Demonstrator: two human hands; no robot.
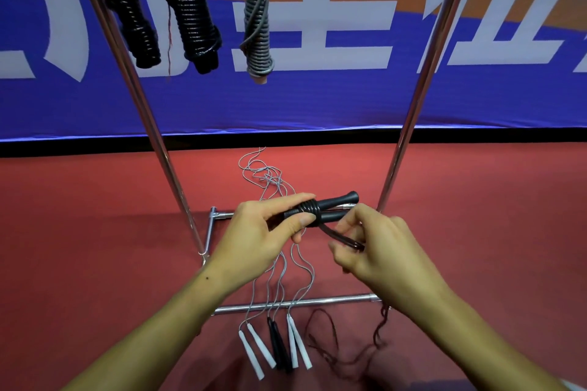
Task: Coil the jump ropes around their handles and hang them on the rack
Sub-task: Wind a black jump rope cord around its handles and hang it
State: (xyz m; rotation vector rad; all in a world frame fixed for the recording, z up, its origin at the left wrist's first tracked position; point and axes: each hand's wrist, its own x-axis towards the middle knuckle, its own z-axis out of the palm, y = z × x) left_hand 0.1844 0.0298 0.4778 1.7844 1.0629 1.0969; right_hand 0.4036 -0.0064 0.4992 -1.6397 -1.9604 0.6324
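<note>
Red floor [476, 200] spreads beneath us, where three uncoiled jump ropes [273, 346] lie by the rack [295, 303] base. Our left hand [254, 232] grips two black handles [333, 201] with cord coiled round them, while our right hand [378, 247] pinches that rope's loose cord [341, 236]. Beyond, three coiled ropes [190, 9] hang before a blue banner [317, 105].

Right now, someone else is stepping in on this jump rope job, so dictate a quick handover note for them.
Left hand: grip on the paired black plastic handles, thumb pinning a few finished coils.
Right hand: pinching the dark rope, mid-wrap.
Done: two black coiled ropes and one grey coiled rope hang on the chrome metal rack.
Left: finish and hang this rope, then the three thin grey ropes with white and black handles on the red floor.
</note>
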